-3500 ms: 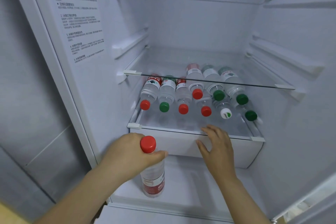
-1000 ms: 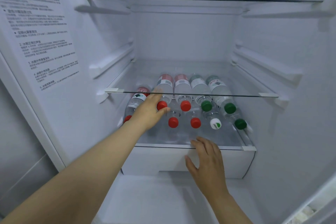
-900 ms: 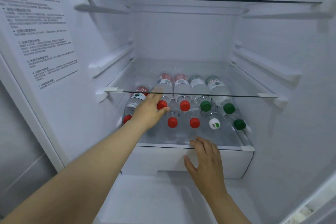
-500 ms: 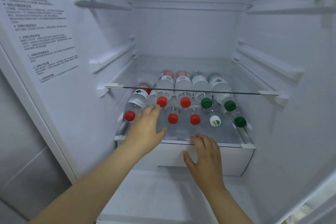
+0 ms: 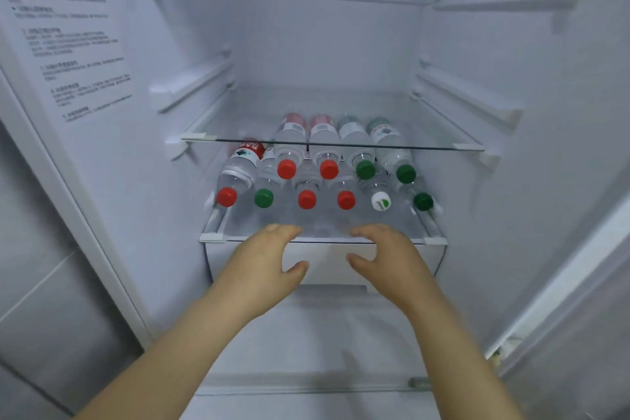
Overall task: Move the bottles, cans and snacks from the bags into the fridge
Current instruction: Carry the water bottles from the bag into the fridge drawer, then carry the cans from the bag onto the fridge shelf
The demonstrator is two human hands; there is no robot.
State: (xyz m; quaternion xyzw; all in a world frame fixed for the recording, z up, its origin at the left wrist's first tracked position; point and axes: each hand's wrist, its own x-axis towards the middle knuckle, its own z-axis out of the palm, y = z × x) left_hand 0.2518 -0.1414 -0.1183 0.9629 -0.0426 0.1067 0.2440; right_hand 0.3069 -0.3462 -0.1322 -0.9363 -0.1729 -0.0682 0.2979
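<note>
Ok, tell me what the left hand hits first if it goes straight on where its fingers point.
Likely the red-capped clear plastic bottle lying third from the left in the front row, just beyond the left hand; depth is unclear.

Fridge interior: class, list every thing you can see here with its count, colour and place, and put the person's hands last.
Red-cap bottles: five, clear, lying on the lowest shelf; three in the front row, two behind.
Green-cap bottles: four, clear, same shelf; two in the front row, two behind.
White-cap bottle: one, clear, front row, second from the right.
Shelves: three, glass; two bare ones above the one with the bottles.
Drawer: one, white, under the lowest shelf.
Sticker: one, white with dark print, left wall.
Left hand: one, empty, in front of the drawer.
Right hand: one, empty, beside the left.
</note>
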